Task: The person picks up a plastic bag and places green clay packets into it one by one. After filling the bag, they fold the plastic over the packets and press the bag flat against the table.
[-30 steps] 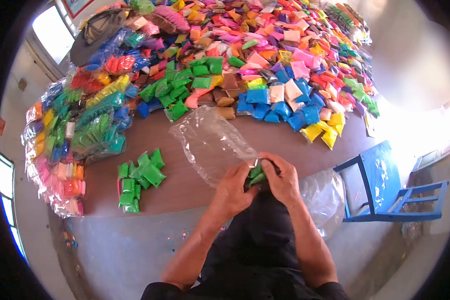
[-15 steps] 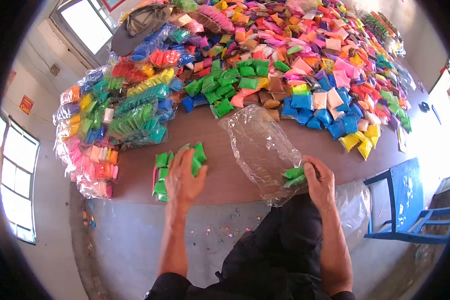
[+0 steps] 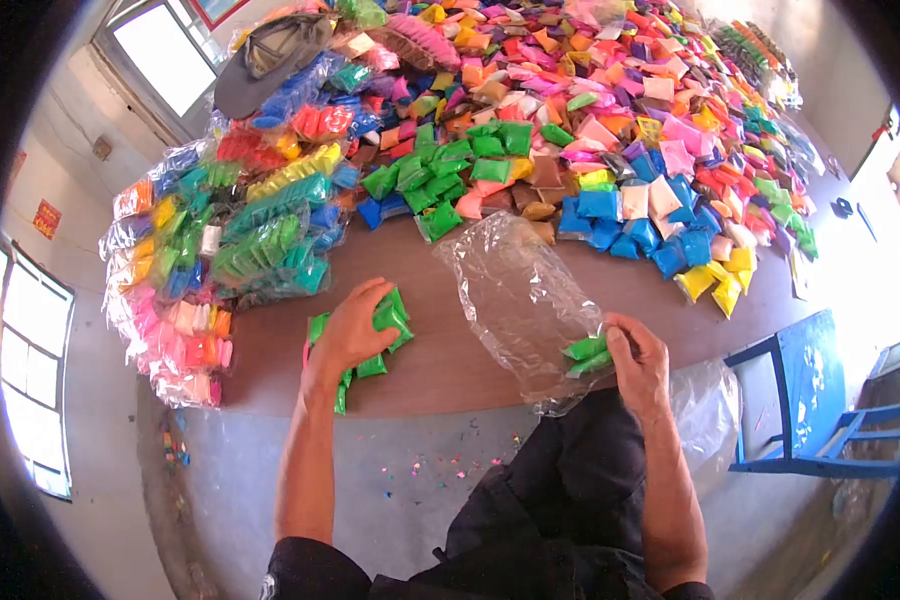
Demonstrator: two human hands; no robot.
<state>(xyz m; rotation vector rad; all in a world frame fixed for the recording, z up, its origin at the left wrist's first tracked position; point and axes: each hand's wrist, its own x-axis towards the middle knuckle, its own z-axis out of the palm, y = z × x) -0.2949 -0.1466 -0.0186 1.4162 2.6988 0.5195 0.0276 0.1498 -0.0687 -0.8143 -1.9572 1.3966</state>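
Note:
My left hand [image 3: 355,325] curls around a few small green packets [image 3: 395,318] on the table, its thumb and fingers on either side of them. More green packets [image 3: 372,366] lie under and beside that hand, partly hidden by it. My right hand [image 3: 638,365] pinches the edge of a clear plastic bag [image 3: 515,290] near the table's front edge. Inside the bag, close to my right fingers, are green packets [image 3: 588,352]. The bag lies flattened across the tabletop, its far end towards the pile.
A large heap of mixed colour packets [image 3: 610,90] covers the back of the brown table [image 3: 450,380]. Filled clear bags [image 3: 280,250] are stacked at the left, with a dark sandal [image 3: 270,65] on top. A blue chair [image 3: 810,380] stands at the right.
My left hand has moved slightly left, turned and closed around green packets, shifting them. My right hand stays at the bag's edge.

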